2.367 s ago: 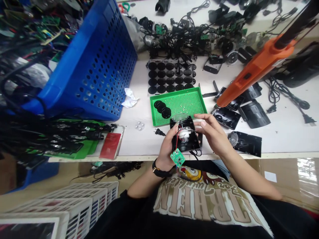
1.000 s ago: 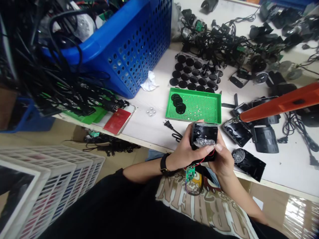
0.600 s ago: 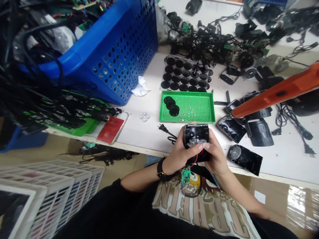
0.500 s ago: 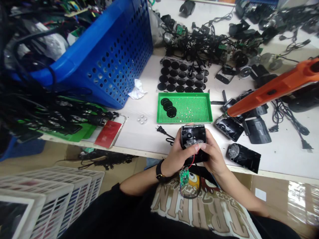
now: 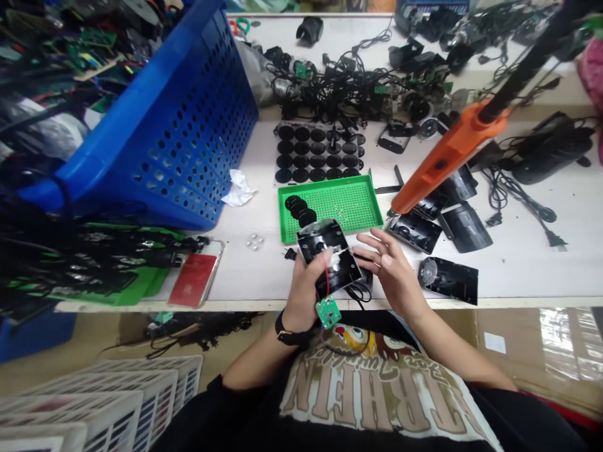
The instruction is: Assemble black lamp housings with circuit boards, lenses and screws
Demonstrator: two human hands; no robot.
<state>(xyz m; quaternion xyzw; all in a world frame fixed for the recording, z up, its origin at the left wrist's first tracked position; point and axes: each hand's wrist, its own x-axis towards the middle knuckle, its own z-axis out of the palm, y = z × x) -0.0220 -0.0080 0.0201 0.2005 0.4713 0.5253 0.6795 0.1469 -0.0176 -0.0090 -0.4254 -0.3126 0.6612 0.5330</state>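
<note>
- Left hand (image 5: 301, 289) is raised over the table edge, fingers clamped around a square black plastic lamp housing (image 5: 330, 256).
- Right hand (image 5: 389, 273) hovers just beside the housing, fingers spread, gripping nothing.

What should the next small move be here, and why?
Probably close the right hand onto the black housing to steady it. Only the left hand has a grip on the housing, which sits tilted. The right hand is open beside it with its fingers spread. The small green circuit board dangles loose below on thin wires, so a one-handed hold looks shaky.
</note>
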